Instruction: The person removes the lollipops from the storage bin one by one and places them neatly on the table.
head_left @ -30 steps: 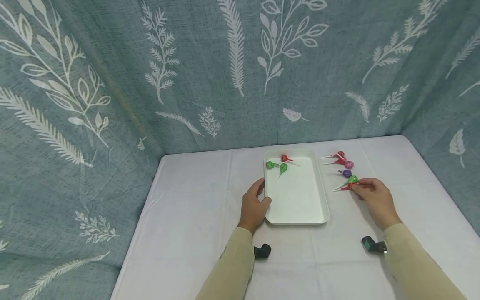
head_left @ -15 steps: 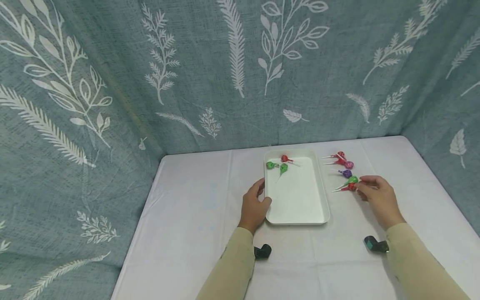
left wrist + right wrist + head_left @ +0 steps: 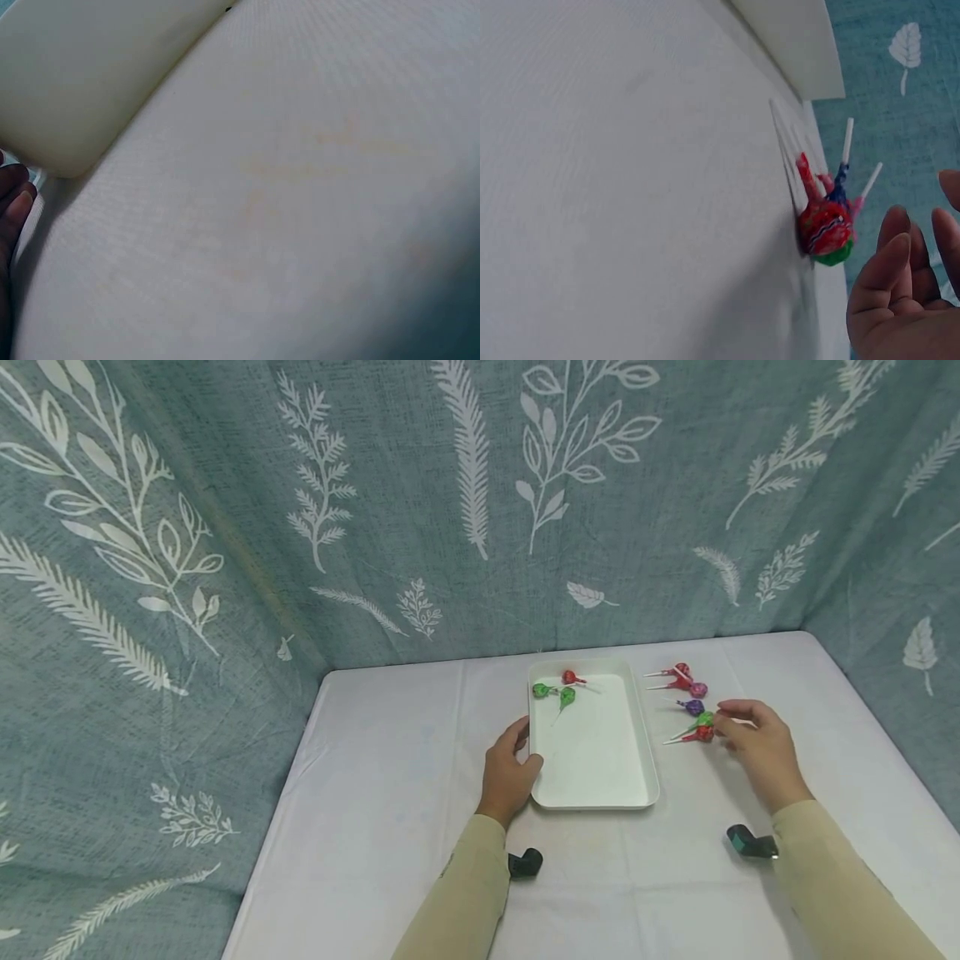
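Observation:
My left hand [image 3: 508, 774] grips the left side of a white tray [image 3: 592, 768], thumb over the rim; in the left wrist view only some fingertips [image 3: 22, 204] show beside the tray wall. Inside the tray lie a red lollipop [image 3: 569, 677] and two green ones. To the tray's right, my right hand [image 3: 757, 752] has its fingertips right at a green lollipop [image 3: 706, 719], thumb and fingers parted. Just nearer lies a red lollipop [image 3: 704, 734], its stick towards the tray. In the right wrist view this red lollipop [image 3: 826, 227] covers much of the others.
Beyond the right hand lie a purple lollipop [image 3: 693, 707], a pink one [image 3: 698, 690] and red ones [image 3: 681, 669], sticks towards the tray. A white cloth covers the table [image 3: 390, 793]. Patterned curtains [image 3: 420, 510] hang behind and at both sides. Black devices sit at both wrists.
My right hand has drawn back from the red lollipop and shifted slightly away from me to the green one. The left hand and the tray stay in place.

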Motion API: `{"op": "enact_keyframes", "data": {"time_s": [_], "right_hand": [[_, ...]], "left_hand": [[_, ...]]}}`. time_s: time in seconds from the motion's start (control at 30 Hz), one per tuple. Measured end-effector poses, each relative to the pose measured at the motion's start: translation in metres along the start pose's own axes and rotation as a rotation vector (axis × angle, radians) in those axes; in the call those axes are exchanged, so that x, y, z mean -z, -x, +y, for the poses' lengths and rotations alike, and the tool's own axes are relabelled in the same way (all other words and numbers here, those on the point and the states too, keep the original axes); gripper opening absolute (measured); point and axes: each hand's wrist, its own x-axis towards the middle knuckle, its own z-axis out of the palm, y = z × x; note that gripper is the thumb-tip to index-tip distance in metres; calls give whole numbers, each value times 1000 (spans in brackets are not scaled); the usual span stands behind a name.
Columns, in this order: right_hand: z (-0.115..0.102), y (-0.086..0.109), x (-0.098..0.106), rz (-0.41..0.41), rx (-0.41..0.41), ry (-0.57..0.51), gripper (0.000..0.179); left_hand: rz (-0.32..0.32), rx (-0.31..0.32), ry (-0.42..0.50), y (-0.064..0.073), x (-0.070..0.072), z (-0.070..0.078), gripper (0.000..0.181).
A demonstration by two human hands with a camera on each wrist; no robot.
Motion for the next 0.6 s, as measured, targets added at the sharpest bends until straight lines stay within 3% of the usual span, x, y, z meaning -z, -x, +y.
{"op": "enact_keyframes", "data": {"time_s": [0.27,0.6], "right_hand": [[-9,-2,-7,13,39,-8,52],[-24,-4,-16,-26,70,-97,49]], "left_hand": [[4,-13,0,-1,-2,-2,65],[6,-14,-12,-1,-3,-3,65]]}}
